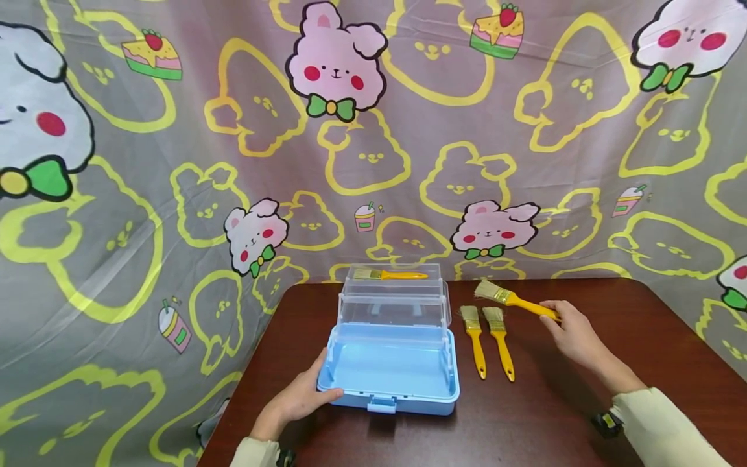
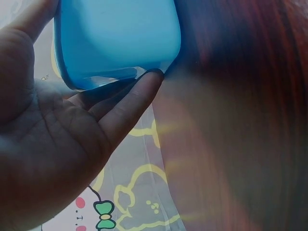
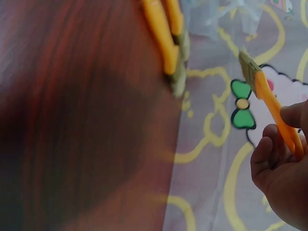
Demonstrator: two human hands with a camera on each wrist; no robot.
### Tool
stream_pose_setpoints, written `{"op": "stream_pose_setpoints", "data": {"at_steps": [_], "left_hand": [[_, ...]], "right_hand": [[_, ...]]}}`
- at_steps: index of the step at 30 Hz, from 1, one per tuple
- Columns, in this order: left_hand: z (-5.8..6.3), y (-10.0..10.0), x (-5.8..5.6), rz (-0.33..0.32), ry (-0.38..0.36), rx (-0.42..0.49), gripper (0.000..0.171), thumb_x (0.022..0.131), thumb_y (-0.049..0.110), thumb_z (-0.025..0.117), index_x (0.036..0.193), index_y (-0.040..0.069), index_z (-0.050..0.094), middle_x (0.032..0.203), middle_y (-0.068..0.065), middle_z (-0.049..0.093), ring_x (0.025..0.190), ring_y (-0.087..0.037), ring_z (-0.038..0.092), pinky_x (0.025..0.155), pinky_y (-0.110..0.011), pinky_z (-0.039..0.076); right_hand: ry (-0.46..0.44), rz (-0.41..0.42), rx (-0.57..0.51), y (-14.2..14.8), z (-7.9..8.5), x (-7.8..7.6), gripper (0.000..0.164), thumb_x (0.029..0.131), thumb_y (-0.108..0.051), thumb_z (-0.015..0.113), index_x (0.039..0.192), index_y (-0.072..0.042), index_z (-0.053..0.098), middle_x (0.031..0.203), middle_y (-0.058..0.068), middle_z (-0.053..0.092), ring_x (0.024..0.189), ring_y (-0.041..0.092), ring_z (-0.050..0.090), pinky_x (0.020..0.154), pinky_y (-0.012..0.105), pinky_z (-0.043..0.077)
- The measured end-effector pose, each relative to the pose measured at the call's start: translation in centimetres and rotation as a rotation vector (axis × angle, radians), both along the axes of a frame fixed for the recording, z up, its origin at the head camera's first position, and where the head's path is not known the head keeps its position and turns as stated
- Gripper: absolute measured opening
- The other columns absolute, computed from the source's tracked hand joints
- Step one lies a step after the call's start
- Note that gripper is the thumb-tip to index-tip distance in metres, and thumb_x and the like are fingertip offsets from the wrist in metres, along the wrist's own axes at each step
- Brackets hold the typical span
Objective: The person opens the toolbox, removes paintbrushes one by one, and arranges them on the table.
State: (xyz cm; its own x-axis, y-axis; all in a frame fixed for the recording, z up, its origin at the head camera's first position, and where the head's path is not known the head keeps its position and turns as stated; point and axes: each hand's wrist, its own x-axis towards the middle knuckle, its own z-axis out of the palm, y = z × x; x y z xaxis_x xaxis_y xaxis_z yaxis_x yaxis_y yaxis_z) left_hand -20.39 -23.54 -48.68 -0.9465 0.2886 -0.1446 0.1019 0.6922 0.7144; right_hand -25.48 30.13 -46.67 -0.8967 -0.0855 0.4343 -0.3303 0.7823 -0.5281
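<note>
A blue plastic storage box (image 1: 417, 405) stands with its clear fold-out trays (image 1: 392, 310) raised toward the back. My left hand (image 1: 300, 392) grips its front left corner, thumb on the front rim and fingers along the side; the left wrist view shows the fingers against the box wall (image 2: 120, 38). Out to the right, my right hand (image 1: 578, 337) pinches the yellow handle of a paintbrush (image 1: 528, 306), bristles pointing left; this brush (image 3: 272, 98) also shows in the right wrist view. One paintbrush (image 1: 403, 275) lies in the top tray.
Two more paintbrushes, a left one (image 1: 475, 344) and a right one (image 1: 500, 344), lie side by side to the right of the box, bristles away from me. Behind the dark wooden table (image 1: 560, 421) hangs a patterned cloth (image 1: 408, 162).
</note>
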Motion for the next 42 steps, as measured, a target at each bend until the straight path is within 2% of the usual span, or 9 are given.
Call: {"op": "stream_pose_setpoints", "data": {"at_steps": [7,18,22,30,42], "left_hand": [[0.2,0.1,0.0,-0.004,0.005,-0.005,0.100,0.085,0.044,0.068,0.151,0.003,0.005,0.150,-0.024,0.024,0.130,-0.037,0.035,0.101,-0.058,0.030],[0.0,0.2,0.0,-0.002,-0.004,0.006,0.101,0.085,0.044,0.068,0.151,0.003,0.004,0.150,-0.024,0.024,0.129,-0.037,0.036,0.101,-0.058,0.030],[0.0,0.2,0.0,0.002,-0.005,0.001,0.102,0.084,0.045,0.068,0.151,0.003,0.004,0.150,-0.025,0.023,0.130,-0.038,0.035,0.101,-0.058,0.030],[-0.1,0.1,0.2,0.020,-0.007,-0.010,0.102,0.084,0.045,0.069,0.151,0.001,0.006,0.150,-0.025,0.023,0.131,-0.039,0.033,0.101,-0.059,0.029],[0.0,0.3,0.1,0.019,0.001,-0.006,0.104,0.082,0.047,0.070,0.151,0.002,0.006,0.150,-0.025,0.023,0.131,-0.038,0.034,0.102,-0.059,0.028]], "right_hand": [[0.024,-0.041,0.031,2.2,-1.2,0.5,0.028,0.091,-0.001,0.060,0.115,0.012,0.053,0.094,0.019,0.052,0.076,0.028,0.048,0.062,0.034,0.040],[-0.022,-0.071,0.052,4.3,-2.9,0.3,0.029,0.089,0.000,0.061,0.113,0.015,0.053,0.095,0.024,0.052,0.076,0.030,0.048,0.062,0.040,0.041],[-0.047,-0.067,0.062,4.8,-3.3,0.3,0.029,0.089,0.000,0.060,0.112,0.017,0.052,0.095,0.027,0.052,0.077,0.033,0.049,0.064,0.045,0.042],[-0.048,-0.062,0.089,5.5,-4.6,0.0,0.026,0.088,0.003,0.060,0.109,0.018,0.053,0.093,0.027,0.054,0.078,0.034,0.052,0.066,0.048,0.043],[-0.150,-0.069,0.131,5.8,-4.4,0.3,0.026,0.084,-0.005,0.064,0.105,0.011,0.061,0.090,0.020,0.062,0.074,0.028,0.055,0.064,0.042,0.045]]}}
